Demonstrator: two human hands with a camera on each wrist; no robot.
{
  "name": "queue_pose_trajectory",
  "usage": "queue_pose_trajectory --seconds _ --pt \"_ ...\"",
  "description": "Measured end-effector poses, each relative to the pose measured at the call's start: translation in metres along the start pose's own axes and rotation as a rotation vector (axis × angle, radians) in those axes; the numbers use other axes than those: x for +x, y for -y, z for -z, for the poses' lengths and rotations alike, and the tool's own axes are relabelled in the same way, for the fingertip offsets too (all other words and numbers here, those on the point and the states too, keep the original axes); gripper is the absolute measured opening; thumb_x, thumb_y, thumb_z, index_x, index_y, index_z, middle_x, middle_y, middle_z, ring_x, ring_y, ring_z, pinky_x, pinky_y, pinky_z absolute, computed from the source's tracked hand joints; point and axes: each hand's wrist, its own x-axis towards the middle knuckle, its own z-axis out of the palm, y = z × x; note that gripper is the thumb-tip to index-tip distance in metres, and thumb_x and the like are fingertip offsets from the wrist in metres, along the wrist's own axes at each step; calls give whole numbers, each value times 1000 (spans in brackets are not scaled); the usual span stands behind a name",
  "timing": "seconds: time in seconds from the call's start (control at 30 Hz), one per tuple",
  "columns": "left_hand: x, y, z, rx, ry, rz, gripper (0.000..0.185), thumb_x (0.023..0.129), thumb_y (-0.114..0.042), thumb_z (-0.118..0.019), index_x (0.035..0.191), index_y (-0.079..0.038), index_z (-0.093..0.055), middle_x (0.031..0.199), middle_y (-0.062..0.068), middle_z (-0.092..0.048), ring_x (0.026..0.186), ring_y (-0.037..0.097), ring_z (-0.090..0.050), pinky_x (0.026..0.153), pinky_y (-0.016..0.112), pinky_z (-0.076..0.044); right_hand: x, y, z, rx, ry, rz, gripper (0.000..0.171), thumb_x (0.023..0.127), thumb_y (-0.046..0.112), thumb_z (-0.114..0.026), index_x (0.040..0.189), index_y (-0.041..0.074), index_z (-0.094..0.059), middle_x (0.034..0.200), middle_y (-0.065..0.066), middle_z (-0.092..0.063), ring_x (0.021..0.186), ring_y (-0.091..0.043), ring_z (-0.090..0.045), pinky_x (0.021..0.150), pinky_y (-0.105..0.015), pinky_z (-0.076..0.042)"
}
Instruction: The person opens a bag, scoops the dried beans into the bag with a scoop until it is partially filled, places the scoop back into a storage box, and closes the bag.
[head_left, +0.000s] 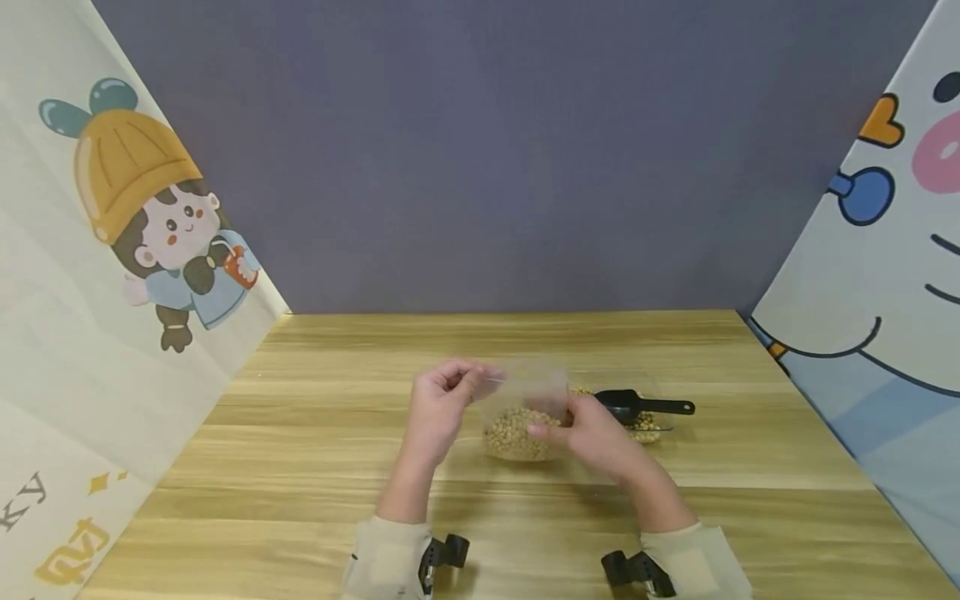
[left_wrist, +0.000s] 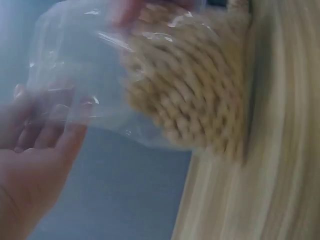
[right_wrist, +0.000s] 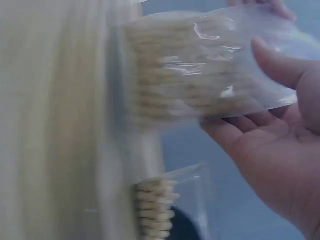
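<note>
A clear plastic bag (head_left: 543, 390), its lower part filled with tan beans (head_left: 517, 435), is held upright low over the wooden table. My left hand (head_left: 441, 404) pinches its top left corner between thumb and fingers. On the other side, my right hand (head_left: 600, 437) grips the bag with the thumb across the front and the fingers behind. The left wrist view shows the beans (left_wrist: 185, 85) packed at the bottom and the upper part of the bag slack. Behind my right hand, partly hidden, a clear box (head_left: 651, 383) contains more beans and a black scoop (head_left: 628, 406).
The wooden table (head_left: 315, 442) runs back to a dark grey-purple partition (head_left: 510, 167). Cartoon-printed cloth panels stand at the left (head_left: 67, 333) and right (head_left: 817, 275). The scoop's handle sticks out past the box's right side.
</note>
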Motion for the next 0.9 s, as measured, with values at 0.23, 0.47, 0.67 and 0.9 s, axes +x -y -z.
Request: queue_pose_trajectory --seconds 0.23,0.47,0.67,0.9 --pt "1 2 2 189 -52 10 14 102 -17 -71 108 -8 -80 105 9 -83 99 34 -77 91 36 -67 -7 23 20 -79 -202 39 35 98 27 -77 131 18 -75 128 -8 -76 98 -18 -73 71 -30 -61" --pt "1 0 15 341 -34 -9 9 100 -17 -73 101 -12 -82 102 6 -82 99 28 -77 90 39 -67 -7 31 27 -291 -307 120 14 102 18 -72 112 11 -80 102 -4 -79 90 -19 -71 74 -30 -60" --pt "5 0 12 511 -50 -111 10 99 -19 -74 98 -12 -81 101 3 -82 99 22 -79 90 33 -67 -4 36 28 -443 -360 206 7 102 11 -70 104 8 -75 98 -3 -74 89 -21 -69 76 -38 -59" --pt "7 2 1 546 -60 -200 9 99 -12 -73 92 -8 -76 90 6 -80 77 16 -70 70 23 -60 -1 40 25 -557 -386 232 5 101 8 -70 97 7 -71 90 -5 -69 76 -17 -57 65 -33 -51"
